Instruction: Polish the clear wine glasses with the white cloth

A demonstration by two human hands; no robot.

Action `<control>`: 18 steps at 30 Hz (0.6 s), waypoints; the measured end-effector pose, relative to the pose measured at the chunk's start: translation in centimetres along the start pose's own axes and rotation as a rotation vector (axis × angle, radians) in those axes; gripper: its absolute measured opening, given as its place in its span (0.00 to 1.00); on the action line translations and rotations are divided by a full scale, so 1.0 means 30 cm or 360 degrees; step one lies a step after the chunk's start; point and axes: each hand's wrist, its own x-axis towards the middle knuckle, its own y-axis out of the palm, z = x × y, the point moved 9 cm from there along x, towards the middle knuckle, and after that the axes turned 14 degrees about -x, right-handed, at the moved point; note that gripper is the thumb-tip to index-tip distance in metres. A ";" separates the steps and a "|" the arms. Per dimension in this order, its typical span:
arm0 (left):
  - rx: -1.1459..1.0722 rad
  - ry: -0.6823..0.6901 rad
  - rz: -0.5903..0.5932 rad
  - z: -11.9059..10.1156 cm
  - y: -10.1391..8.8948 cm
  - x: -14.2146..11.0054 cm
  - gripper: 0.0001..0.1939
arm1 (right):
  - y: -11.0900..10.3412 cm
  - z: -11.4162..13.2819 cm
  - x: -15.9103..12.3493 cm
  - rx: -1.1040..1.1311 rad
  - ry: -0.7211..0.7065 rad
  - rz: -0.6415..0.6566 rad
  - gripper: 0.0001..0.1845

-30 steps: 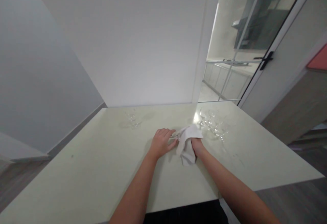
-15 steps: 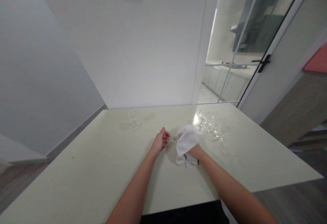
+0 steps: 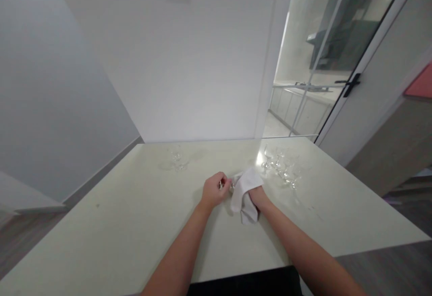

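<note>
My left hand is closed around the stem end of a small clear stemmed glass, which lies sideways between my hands above the table. The fingers cover much of it. My right hand grips a white cloth, and the cloth is draped over the glass's other end. Whether some fingers are inside the bowl is hidden by the fabric. Loose folds of cloth hang below my right wrist.
On the pale glossy table, several clear stemmed glasses are grouped at the right. One clear glass stands alone at the back left. A white wall borders the far edge; a glazed door is beyond, right.
My left hand has turned over, its back now upward, and moved slightly right, closer to the cloth. The cloth's folds have shifted with a small turn of my right hand.
</note>
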 end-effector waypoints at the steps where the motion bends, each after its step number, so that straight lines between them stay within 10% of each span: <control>1: -0.0131 -0.0197 -0.0042 0.054 -0.002 0.010 0.25 | 0.003 0.012 -0.006 -0.0036 -0.0031 0.0032 0.19; 6: -0.0662 -0.0827 -0.0083 0.214 0.031 0.002 0.35 | 0.036 0.027 -0.031 0.0027 -0.0105 0.0169 0.22; 10: -0.0442 -0.0119 -0.0195 0.053 -0.031 0.005 0.25 | 0.015 -0.005 -0.003 -0.0029 -0.0031 0.0012 0.19; 13: 0.0009 0.0366 0.0076 -0.080 0.011 -0.028 0.17 | -0.021 -0.045 0.014 -0.0037 0.0128 -0.0172 0.14; 18: 0.0188 0.0306 0.0114 -0.068 0.036 -0.019 0.14 | -0.034 -0.022 0.014 0.0022 0.0016 -0.0149 0.14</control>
